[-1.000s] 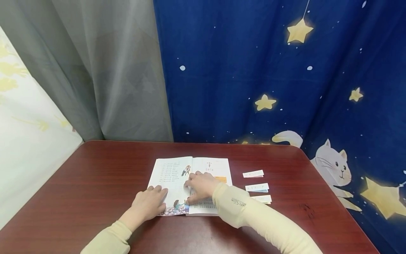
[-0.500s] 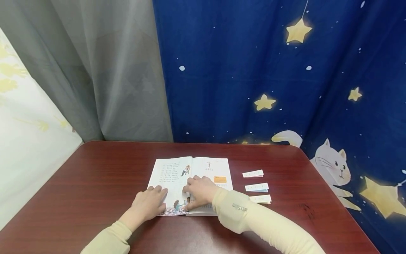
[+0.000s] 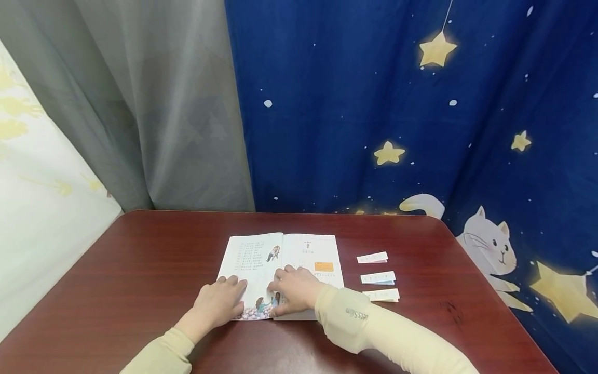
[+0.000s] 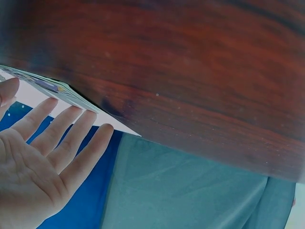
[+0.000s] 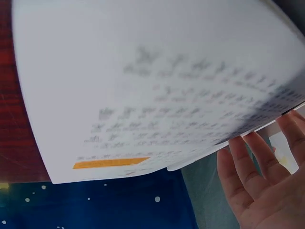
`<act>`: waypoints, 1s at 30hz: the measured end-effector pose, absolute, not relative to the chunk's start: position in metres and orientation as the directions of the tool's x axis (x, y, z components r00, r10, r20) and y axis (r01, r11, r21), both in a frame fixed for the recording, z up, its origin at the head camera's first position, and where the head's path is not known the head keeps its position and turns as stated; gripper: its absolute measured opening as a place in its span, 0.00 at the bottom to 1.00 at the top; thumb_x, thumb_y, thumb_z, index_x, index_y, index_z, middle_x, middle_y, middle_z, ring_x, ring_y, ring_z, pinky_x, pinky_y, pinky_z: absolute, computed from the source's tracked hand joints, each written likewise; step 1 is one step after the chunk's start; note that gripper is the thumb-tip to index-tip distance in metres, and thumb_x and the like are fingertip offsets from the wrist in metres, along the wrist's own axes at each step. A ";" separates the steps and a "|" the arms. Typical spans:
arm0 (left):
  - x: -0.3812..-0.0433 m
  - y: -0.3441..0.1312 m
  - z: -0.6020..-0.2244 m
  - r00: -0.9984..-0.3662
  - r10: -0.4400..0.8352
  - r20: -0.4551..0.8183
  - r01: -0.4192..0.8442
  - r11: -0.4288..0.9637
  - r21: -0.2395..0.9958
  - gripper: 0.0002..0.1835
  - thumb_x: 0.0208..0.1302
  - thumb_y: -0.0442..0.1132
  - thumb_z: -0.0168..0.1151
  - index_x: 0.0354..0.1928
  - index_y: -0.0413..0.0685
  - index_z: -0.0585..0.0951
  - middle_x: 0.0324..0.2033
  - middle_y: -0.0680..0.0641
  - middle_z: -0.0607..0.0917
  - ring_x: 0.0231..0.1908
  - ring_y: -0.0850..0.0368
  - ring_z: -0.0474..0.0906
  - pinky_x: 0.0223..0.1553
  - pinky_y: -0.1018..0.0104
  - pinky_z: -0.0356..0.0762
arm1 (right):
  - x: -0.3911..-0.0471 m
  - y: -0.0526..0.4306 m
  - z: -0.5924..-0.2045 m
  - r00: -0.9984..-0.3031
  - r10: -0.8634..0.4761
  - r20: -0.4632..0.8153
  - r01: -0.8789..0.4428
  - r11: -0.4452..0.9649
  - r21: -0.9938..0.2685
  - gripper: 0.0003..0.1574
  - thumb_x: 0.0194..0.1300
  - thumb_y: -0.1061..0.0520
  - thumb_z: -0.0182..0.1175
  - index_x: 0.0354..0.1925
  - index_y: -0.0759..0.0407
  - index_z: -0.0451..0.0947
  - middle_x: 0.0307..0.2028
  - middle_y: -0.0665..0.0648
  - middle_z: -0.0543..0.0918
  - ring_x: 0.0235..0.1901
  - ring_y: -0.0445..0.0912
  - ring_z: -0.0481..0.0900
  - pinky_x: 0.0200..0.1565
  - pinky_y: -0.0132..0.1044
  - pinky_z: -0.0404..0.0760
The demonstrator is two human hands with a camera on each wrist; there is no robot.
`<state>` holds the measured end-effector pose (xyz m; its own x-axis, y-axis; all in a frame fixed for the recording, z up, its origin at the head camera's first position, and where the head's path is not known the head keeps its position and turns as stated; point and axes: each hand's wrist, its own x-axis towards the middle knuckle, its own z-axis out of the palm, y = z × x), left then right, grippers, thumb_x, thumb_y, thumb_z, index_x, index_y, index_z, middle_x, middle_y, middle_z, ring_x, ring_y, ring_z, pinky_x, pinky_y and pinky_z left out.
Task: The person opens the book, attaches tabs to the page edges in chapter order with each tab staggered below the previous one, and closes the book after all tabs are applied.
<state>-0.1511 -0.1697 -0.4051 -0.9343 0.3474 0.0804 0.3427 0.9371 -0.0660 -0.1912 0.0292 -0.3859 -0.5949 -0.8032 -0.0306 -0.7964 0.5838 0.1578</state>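
Observation:
An open book [image 3: 252, 254] lies on the table, with printed text, small drawings and an orange box on its right page. My left hand [image 3: 218, 300] rests on the lower left page, its fingers spread straight; in the left wrist view those fingertips touch the page. Near the centre fold, my right hand [image 3: 295, 291] lies over the book with fingertips at the inner edge of the right page. The right wrist view shows that page [image 5: 157, 100] curving up toward the fold, the right fingers [image 5: 248, 167] extended beside it.
Three folded paper slips lie right of the book: a pink one [image 3: 372, 257], a blue one [image 3: 378, 278] and a yellow one [image 3: 382, 295]. The dark red table [image 3: 154, 259] ends at a grey curtain [image 3: 191, 130] and a blue starry curtain [image 3: 336, 130].
My right hand has shifted slightly down along the fold, showing more of the right page and its orange box. The left hand stays in place on the left page.

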 end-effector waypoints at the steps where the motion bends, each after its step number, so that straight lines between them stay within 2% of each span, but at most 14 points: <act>1: -0.151 -0.170 -0.405 -0.934 0.347 0.081 0.342 0.937 -0.069 0.20 0.48 0.47 0.58 0.43 0.47 0.76 0.34 0.47 0.76 0.32 0.49 0.73 0.19 0.55 0.69 | -0.190 0.030 -0.386 -0.593 -0.805 -0.027 -0.797 0.582 0.161 0.30 0.46 0.28 0.56 0.45 0.40 0.75 0.37 0.46 0.72 0.34 0.40 0.67 0.27 0.31 0.67; 17: -0.152 -0.170 -0.405 -0.930 0.356 0.090 0.350 0.934 -0.078 0.20 0.48 0.47 0.58 0.43 0.46 0.76 0.34 0.47 0.76 0.32 0.49 0.73 0.19 0.55 0.69 | -0.191 0.029 -0.389 -0.602 -0.798 -0.031 -0.792 0.591 0.156 0.29 0.47 0.29 0.55 0.44 0.39 0.75 0.38 0.46 0.72 0.35 0.40 0.66 0.28 0.32 0.69; 30: -0.152 -0.169 -0.407 -0.929 0.356 0.101 0.349 0.934 -0.079 0.19 0.48 0.46 0.58 0.42 0.46 0.76 0.33 0.47 0.76 0.31 0.48 0.73 0.19 0.55 0.69 | -0.190 0.034 -0.390 -0.578 -0.816 0.005 -0.806 0.571 0.157 0.31 0.48 0.29 0.54 0.47 0.40 0.75 0.41 0.47 0.72 0.38 0.41 0.67 0.30 0.31 0.70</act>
<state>-0.1519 -0.1695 -0.4071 -0.9290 0.3560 0.1012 0.3493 0.9337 -0.0788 -0.1899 0.0342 -0.3899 -0.5776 -0.8163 0.0049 -0.8058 0.5710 0.1570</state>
